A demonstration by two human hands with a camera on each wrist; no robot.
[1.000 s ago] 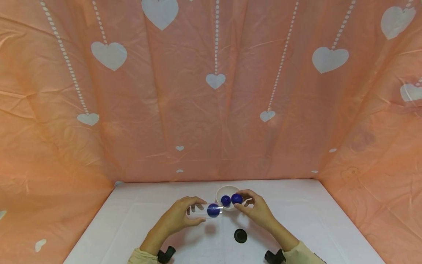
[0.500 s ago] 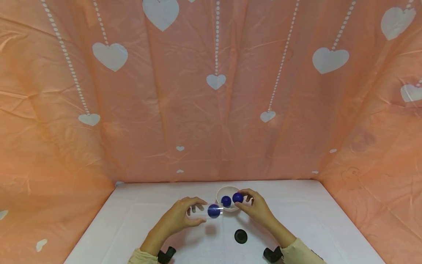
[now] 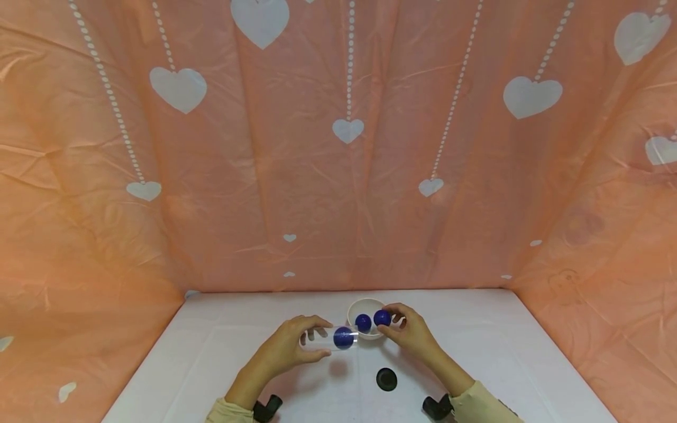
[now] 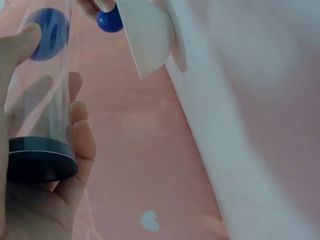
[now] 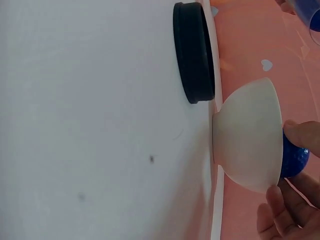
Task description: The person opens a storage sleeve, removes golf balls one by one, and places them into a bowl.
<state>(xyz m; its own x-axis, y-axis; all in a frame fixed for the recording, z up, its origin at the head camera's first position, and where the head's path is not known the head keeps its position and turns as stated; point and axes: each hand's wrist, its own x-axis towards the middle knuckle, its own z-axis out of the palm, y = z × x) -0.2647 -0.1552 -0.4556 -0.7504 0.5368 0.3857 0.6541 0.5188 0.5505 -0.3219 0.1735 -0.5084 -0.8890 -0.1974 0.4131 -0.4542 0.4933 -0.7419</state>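
My left hand (image 3: 290,345) grips a clear tube (image 4: 57,100) lying sideways above the table, its black end cap (image 4: 42,160) toward the palm. One blue ball (image 3: 343,338) sits inside the tube near the far end, which points right. With thumb and fingers, my right hand (image 3: 415,335) pinches a second blue ball (image 3: 382,318) at the right side of the white bowl (image 3: 365,303). Another blue ball (image 3: 362,322) shows within the bowl. In the right wrist view the pinched ball (image 5: 295,157) is right at the bowl's rim, fingertips beside it.
A round black cap (image 3: 386,379) lies on the white table (image 3: 238,311) in front of the bowl. Black wrist devices (image 3: 267,408) sit at both wrists. An orange sheet with white hearts (image 3: 317,205) hangs at the back and sides.
Both hands hold nearly the same poses throughout. The right hand and its ball have shifted very slightly right, and the whole head view has drifted a few pixels.
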